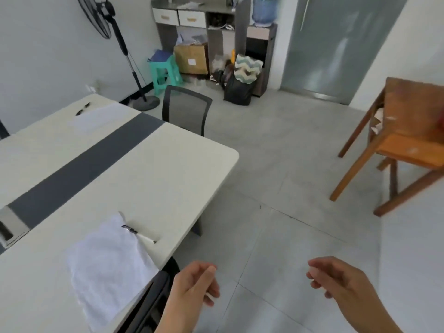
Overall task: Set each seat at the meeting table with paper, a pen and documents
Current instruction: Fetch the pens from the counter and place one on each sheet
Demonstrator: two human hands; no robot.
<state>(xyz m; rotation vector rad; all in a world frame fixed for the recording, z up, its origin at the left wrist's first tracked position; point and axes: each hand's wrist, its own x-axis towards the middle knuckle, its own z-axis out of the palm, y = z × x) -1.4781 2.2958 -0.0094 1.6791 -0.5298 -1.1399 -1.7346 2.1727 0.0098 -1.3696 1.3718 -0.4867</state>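
Observation:
The cream meeting table (pixel 168 169) with a dark grey centre strip fills the left side. Near its front edge lies a stack of white paper (pixel 108 263), with a pen (pixel 138 233) beside its upper right corner. At the far end lie another white sheet (pixel 101 117) and a dark pen (pixel 83 108). My left hand (pixel 192 287) hovers off the table's edge above the floor, its fingers loosely curled and holding nothing. To its right my right hand (pixel 341 282) is also over the floor, empty, with fingers apart.
A black mesh chair (pixel 185 111) stands at the table's far side, and another dark chair (pixel 149 299) sits tucked under the near edge. A wooden chair (pixel 403 145) is at the right. A fan (pixel 108 22), a green stool (pixel 165 73) and a cluttered shelf (pixel 216 39) line the back wall.

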